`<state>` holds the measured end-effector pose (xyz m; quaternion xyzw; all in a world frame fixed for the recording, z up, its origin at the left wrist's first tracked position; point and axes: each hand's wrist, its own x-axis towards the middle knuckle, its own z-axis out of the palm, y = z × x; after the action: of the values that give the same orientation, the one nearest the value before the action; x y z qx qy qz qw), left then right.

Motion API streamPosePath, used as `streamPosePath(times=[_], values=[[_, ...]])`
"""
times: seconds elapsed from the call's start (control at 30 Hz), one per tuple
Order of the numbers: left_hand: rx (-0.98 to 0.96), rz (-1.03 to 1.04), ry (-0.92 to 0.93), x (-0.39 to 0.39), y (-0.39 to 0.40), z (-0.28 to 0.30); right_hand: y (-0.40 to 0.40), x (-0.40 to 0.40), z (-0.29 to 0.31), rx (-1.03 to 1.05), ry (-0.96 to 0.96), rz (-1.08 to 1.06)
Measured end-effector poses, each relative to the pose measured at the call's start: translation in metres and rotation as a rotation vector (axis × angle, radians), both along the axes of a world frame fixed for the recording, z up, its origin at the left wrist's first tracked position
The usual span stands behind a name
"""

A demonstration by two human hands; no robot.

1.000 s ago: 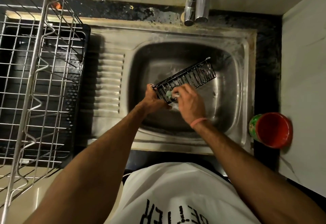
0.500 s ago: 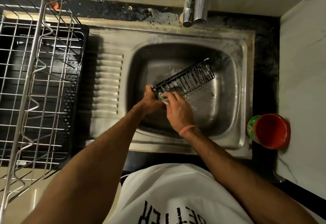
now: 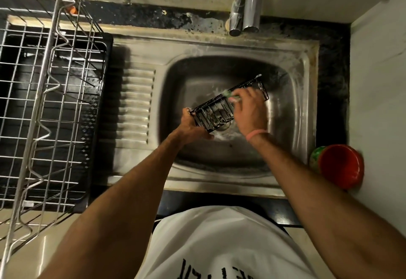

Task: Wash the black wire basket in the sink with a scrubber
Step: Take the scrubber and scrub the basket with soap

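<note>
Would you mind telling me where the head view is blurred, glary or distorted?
Head view: motion blur smears the right hand and green scrubber; the left hand and black wire basket are sharper; dim warm light with soft glare on the sink rim and tap; wide-angle bending at the dish rack.

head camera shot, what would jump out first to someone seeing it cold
First, the two hands over the steel sink: the left hand grips the near end of a black wire basket, while the right hand rubs a green scrubber along its top edge. Next, the big wire dish rack on the left, and the red bowl at the sink's right.
</note>
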<state>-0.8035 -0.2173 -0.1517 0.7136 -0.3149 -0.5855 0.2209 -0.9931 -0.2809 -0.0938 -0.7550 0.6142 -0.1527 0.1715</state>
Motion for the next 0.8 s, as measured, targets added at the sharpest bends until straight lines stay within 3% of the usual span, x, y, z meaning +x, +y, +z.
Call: streamPosePath(times=[0.1, 0.17, 0.27, 0.4, 0.6, 0.7, 0.8], values=[[0.016, -0.027, -0.003, -0.002, -0.001, 0.002, 0.016, 0.032, 0.002, -0.015, -0.022, 0.283], [0.009, -0.018, -0.017, -0.002, -0.001, -0.002, 0.008, 0.033, 0.004, -0.052, -0.026, 0.326], [0.002, -0.025, -0.044, 0.001, 0.0, -0.007, -0.009, 0.014, 0.0, -0.077, 0.051, 0.251], [-0.005, -0.075, -0.049, 0.005, -0.001, -0.013, -0.027, -0.025, -0.003, -0.05, 0.022, -0.108], [-0.04, -0.133, -0.155, 0.009, 0.004, -0.006, 0.003, 0.01, 0.011, 0.018, -0.098, -0.035], [-0.127, -0.184, -0.211, 0.016, 0.008, -0.011, 0.043, 0.033, 0.016, 0.062, -0.141, 0.131], [-0.212, -0.264, -0.287, 0.025, 0.004, 0.004, 0.065, 0.033, 0.018, 0.068, -0.204, 0.14]])
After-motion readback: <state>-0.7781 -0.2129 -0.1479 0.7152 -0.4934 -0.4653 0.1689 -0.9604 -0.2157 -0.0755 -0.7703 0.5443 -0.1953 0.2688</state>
